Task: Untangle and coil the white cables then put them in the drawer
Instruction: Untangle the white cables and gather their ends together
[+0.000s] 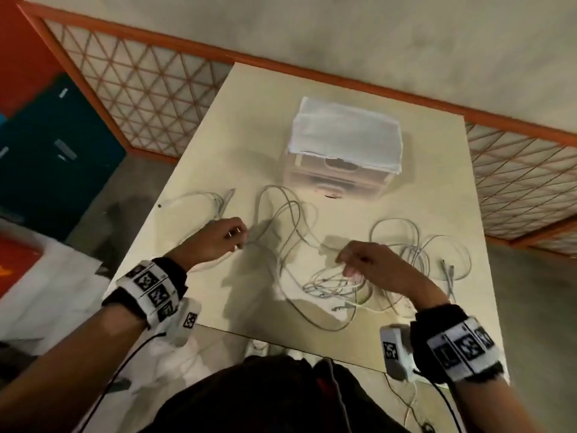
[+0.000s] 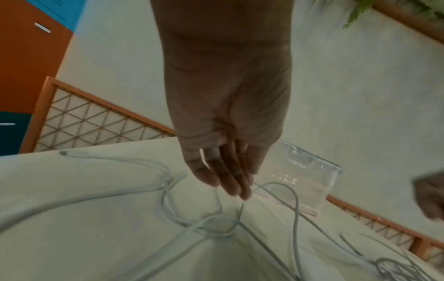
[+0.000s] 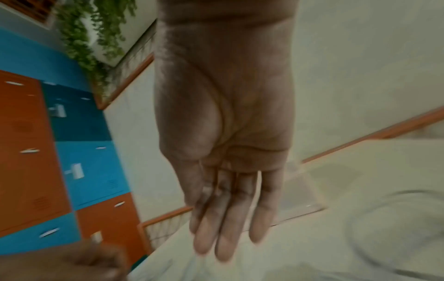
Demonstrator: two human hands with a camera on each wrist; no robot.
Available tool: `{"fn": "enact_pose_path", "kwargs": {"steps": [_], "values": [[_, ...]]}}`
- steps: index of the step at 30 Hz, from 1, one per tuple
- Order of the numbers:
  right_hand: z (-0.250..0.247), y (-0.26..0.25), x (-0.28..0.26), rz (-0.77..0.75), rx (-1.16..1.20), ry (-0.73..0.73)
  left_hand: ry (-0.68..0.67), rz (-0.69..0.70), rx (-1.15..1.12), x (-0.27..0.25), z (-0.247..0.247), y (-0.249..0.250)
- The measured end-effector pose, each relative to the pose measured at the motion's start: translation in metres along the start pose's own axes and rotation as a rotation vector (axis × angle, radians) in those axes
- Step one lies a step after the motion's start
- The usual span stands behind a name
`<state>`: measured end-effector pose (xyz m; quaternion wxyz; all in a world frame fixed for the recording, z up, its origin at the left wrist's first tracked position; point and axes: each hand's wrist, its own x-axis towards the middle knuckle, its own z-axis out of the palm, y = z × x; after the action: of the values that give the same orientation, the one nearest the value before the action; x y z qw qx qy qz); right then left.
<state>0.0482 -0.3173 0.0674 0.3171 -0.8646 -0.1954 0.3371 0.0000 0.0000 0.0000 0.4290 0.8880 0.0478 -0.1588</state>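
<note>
**Two hands over the tangled white cables**

Now the left hand (image 1: 223, 237) is above the left part of the table (image 1: 390, 126), and its fingertips (image 2: 236, 190) pinch a thin loop of the white cables (image 1: 290, 232). In the left wrist view, two strands rise from a knot on the table up to these fingertips. The fingers point down and are close together.

The right hand (image 1: 371, 265) is over the near right part of the table. In the right wrist view its fingers (image 3: 225, 237) are straight and relaxed, pointing down at the table, and no strand is visible between them. In the head view the fingertips are just above a small bundle of loops, but I cannot tell if they touch it.

The cables lie spread over the near half of the table. One part with a connector goes to the left edge, the middle part makes big loose loops between the two hands, and another heap of loops lies at the right side.

Behind the cables, in the middle of the table, stands a small clear drawer box (image 1: 345, 151), apart from both hands. Its drawers look closed. Beside the table there is an orange lattice fence (image 1: 140, 85), and at the far left are blue and orange lockers (image 1: 53, 145).
</note>
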Motion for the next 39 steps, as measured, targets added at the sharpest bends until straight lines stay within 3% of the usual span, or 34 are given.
{"fn": "enact_pose_path", "kwargs": {"steps": [3,6,8,12,16,18,23,25,28,30,34,39], "values": [[0.008,-0.024,0.049,-0.108,0.001,0.052,0.143,-0.016,0.179,0.016,0.002,-0.012],[0.029,-0.047,0.094,-0.190,-0.044,0.008,0.039,-0.158,0.409,0.018,0.011,-0.027],[0.043,-0.056,0.119,-0.218,-0.063,0.003,0.027,-0.162,0.428,0.013,0.019,-0.036],[0.068,-0.075,0.157,-0.239,-0.199,0.024,0.083,-0.044,0.267,-0.006,0.037,-0.040],[0.090,-0.079,0.180,-0.205,-0.348,-0.102,0.097,0.061,0.175,-0.021,0.040,-0.040],[0.103,-0.078,0.184,-0.178,-0.540,-0.191,0.144,0.108,0.205,-0.027,0.038,-0.043],[0.121,-0.081,0.192,-0.036,-0.871,-0.226,0.271,0.273,0.298,-0.034,0.041,-0.042],[0.122,-0.083,0.195,0.030,-0.674,-0.166,0.276,0.333,0.269,-0.034,0.043,-0.038],[0.116,-0.081,0.195,0.083,-0.050,-0.171,0.285,0.414,0.285,-0.034,0.044,-0.033],[0.108,-0.085,0.190,0.063,0.224,-0.150,0.287,0.448,0.314,-0.032,0.044,-0.036],[0.095,-0.093,0.181,0.017,0.399,-0.067,0.301,0.432,0.353,-0.028,0.041,-0.038],[0.078,-0.084,0.170,0.013,0.402,-0.061,0.273,0.499,0.296,-0.023,0.036,-0.027]]}}
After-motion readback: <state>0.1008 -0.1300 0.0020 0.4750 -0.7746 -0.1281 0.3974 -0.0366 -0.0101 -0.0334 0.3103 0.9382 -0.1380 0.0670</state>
